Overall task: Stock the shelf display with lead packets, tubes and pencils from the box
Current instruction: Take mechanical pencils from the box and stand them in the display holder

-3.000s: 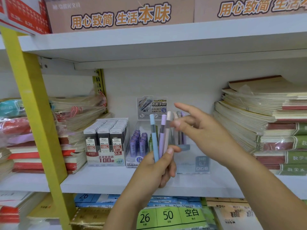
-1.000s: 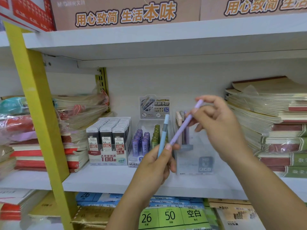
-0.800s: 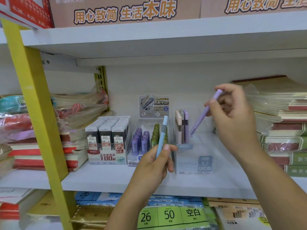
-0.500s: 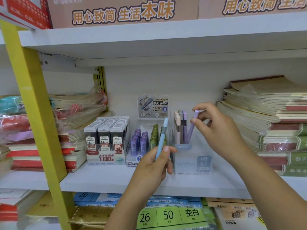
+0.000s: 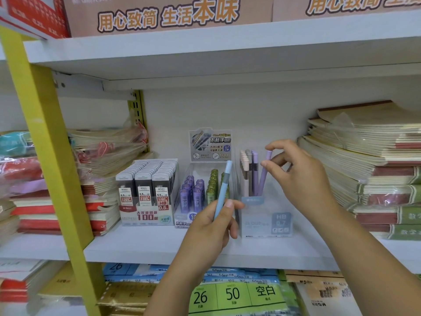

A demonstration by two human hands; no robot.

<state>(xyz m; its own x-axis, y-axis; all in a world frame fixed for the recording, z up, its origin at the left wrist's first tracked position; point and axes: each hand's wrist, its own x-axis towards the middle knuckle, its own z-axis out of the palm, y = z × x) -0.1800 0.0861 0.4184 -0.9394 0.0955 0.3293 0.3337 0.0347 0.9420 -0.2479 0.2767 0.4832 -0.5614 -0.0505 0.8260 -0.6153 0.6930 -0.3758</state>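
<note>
My right hand point(image 5: 303, 179) pinches the cap end of 1 slim lilac plastic pencil point(image 5: 264, 176). Its long axis leans, tip down-left of my fingers, inside the clear plastic display holder point(image 5: 266, 222). My left hand point(image 5: 211, 226) grips 1 pale blue plastic pencil point(image 5: 224, 183), near upright, cap above my thumb.

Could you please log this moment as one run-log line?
right hand: pinches purple pencil, lower end in clear holder | left hand: grips blue pencil | blue pencil: not yet placed
</note>
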